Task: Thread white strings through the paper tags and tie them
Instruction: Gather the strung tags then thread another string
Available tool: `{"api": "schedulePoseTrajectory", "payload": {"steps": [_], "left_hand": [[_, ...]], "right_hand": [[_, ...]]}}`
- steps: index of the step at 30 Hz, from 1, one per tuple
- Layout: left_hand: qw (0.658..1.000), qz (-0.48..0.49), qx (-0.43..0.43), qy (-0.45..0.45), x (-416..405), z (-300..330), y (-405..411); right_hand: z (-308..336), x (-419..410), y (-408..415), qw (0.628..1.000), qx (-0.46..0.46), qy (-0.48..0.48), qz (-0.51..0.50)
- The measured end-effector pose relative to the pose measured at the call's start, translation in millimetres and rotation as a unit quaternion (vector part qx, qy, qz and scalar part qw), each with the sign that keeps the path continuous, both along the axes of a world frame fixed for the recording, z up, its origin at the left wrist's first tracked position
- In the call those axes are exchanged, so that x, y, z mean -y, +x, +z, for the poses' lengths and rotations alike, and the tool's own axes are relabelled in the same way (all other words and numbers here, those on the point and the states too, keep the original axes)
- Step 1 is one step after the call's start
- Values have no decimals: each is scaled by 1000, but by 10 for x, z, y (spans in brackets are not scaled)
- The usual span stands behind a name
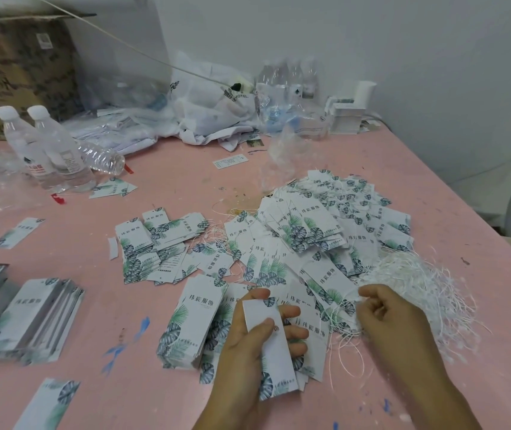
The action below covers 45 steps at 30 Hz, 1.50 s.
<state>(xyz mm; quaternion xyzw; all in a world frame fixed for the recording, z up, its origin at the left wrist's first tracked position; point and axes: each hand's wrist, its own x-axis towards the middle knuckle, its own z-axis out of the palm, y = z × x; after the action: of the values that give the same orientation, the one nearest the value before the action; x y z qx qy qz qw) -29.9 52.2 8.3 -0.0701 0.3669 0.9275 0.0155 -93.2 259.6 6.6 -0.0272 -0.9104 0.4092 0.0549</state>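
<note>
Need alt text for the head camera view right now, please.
A left hand holds a paper tag above a pink table while the right hand pinches a string from the white string pile; leaf-printed tags lie heaped behind.

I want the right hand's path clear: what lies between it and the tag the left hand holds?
In the head view, overlapping loose tags and stray string ends lie between the right hand and the held tag.

Matt paper tags (274, 346), stringy white strings (418, 283), paint-flecked pink table (170, 398).
</note>
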Motion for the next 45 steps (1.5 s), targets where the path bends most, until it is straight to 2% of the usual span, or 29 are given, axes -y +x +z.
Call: {"api": "schedulePoseTrajectory", "payload": {"steps": [2,4,6,12,18,21,25,29,34,38,42,45], "left_hand": [[1000,2,2,-6,-2,3,-2],[1000,2,6,-5,-4,9,-2],[1000,2,6,-2,-3,16,1],[1000,0,9,5,-15,69,8],[1000,-1,17,15,-17,99,15],[1000,-1,20,8,-8,97,15],[1000,-5,17,0,-6,84,30],[1000,-11,23,-4,-27,75,12],[996,-74,28,-27,-13,63,19],[992,-101,28,-67,6,36,17],[985,-107,40,-127,21,14,10],[987,-91,49,-124,39,-6,11]], "right_hand": [[-14,32,1,997,24,71,27],[-8,76,-9,991,12,127,37],[-2,89,-18,990,-6,137,36],[88,80,-3,996,-74,21,35],[373,12,-6,989,-139,55,7],[645,-43,-97,988,-155,0,21],[868,0,-180,988,-135,-69,24],[798,205,-141,983,-48,-164,65],[423,573,82,928,71,-357,79],[274,697,171,906,96,-394,119],[271,690,269,925,47,-331,181],[226,681,324,936,14,-282,211]]}}
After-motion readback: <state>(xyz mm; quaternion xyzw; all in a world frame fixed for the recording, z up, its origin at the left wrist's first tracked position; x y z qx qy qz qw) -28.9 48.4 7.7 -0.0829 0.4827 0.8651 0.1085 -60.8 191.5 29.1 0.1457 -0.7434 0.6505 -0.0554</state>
